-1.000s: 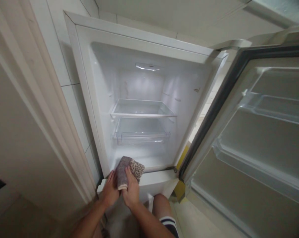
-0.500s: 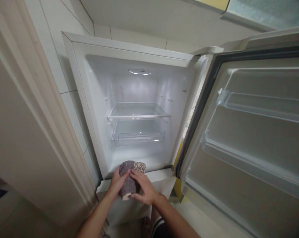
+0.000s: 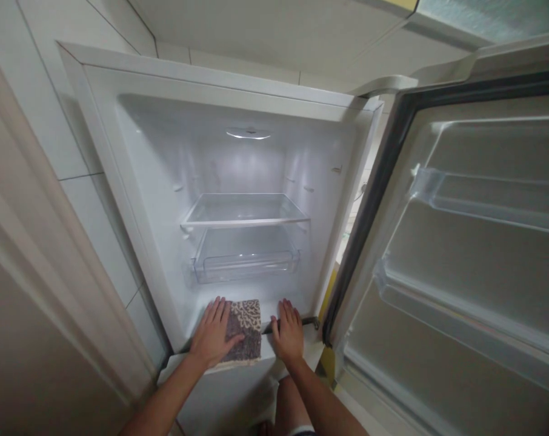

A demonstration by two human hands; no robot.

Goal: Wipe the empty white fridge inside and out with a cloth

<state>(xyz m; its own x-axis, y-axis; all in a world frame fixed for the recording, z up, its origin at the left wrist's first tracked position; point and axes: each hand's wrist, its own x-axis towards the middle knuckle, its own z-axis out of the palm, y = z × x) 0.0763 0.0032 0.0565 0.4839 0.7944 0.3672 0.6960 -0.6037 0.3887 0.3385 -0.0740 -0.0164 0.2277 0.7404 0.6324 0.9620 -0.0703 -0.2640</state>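
Observation:
A grey-brown patterned cloth [image 3: 247, 330] lies folded flat across the front sill of the open refrigerator [image 3: 224, 85]. My left hand [image 3: 212, 332] rests flat on the cloth's left part, fingers extended and thumb spread. To the right of the cloth, my right hand [image 3: 287, 332] lies palm down on the refrigerator's bottom front edge, its fingers stretched and holding nothing. A gap separates the right hand from the cloth. What lies under the palms is hidden.
Inside are a glass shelf [image 3: 247, 209] and a clear drawer [image 3: 245, 266]. The refrigerator door [image 3: 465, 260] stands wide at the right, with clear door bins [image 3: 492, 197]. A tiled wall [image 3: 97, 224] and a pale frame [image 3: 51, 230] border the left.
The bunched cloth has been laid down and flattened on the sill. My left hand has spread over it, while my right hand has let go and moved right. The view has come closer.

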